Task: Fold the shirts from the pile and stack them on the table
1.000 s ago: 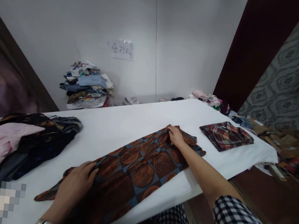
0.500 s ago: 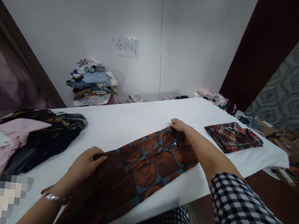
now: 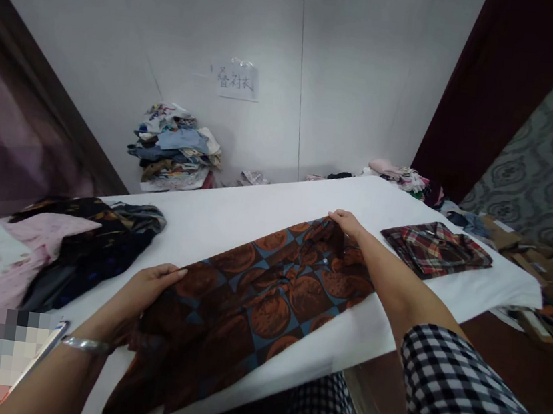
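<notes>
- Both hands had shifted since the frame half a second earlier: the right hand [image 3: 348,222] reached a little further out, and the brown printed garment [image 3: 269,307] now showed a straighter far edge.
- Left fingers pinched that edge at its left end, thumb uppermost, the left hand [image 3: 150,285] near the dark clothes [image 3: 98,266].
- Right fingers gripped the opposite end of the same edge, probably so the cloth stayed stretched between two corners rather than bunching.
- Between the hands, the garment lay across the near side of the white worktop [image 3: 266,209], its far edge apparently raised; creases ran through its middle, and cloth drooped below the left wrist.
- Beyond the right forearm, a plaid garment [image 3: 437,250] rested flat and folded, apparently set aside to leave working room.
- Left of the work, a pink garment [image 3: 50,240] lay loosely over the dark clothes, within easy reach.
</notes>
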`<state>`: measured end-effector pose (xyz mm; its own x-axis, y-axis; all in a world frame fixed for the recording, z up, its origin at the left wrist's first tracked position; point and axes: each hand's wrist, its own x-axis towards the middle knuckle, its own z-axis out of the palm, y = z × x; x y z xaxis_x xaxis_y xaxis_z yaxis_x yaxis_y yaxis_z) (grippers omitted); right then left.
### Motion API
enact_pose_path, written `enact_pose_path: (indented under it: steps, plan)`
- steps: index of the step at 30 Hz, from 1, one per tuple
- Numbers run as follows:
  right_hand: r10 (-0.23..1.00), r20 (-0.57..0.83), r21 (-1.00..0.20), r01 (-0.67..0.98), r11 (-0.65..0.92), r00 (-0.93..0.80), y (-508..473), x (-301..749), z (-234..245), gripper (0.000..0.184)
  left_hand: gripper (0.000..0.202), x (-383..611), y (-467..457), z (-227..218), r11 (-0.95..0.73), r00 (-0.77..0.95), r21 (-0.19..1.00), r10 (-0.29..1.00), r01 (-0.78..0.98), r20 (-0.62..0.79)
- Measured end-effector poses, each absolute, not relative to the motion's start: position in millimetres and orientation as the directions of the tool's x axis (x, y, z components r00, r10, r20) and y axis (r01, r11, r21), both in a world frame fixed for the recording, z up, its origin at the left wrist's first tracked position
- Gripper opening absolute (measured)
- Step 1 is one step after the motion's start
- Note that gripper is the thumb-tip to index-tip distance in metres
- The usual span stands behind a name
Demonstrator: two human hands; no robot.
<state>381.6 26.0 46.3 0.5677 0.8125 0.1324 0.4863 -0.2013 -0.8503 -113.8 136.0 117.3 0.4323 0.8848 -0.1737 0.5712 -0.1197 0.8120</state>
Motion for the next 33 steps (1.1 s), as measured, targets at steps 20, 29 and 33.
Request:
enact_pose_path:
  steps: [20,29,33]
  plan:
    - [0.808,0.078,-0.664,0.635,-0.395,0.584,45,392,36,0.020,0.050,-119,155,83,-0.353,0.473,0.540,0.876,0.764,-0.097]
    - [0.911,-0.103,-0.836,0.462,-0.297,0.399,22,396,48,0.050,0.022,-114,124,65,-0.658,0.726,0.344,0.679,0.670,-0.113]
    - [0.912,-0.140,-0.838,0.444,-0.317,0.386,18,398,50,0.040,0.027,-119,136,79,-0.478,0.604,0.531,0.793,0.700,-0.082]
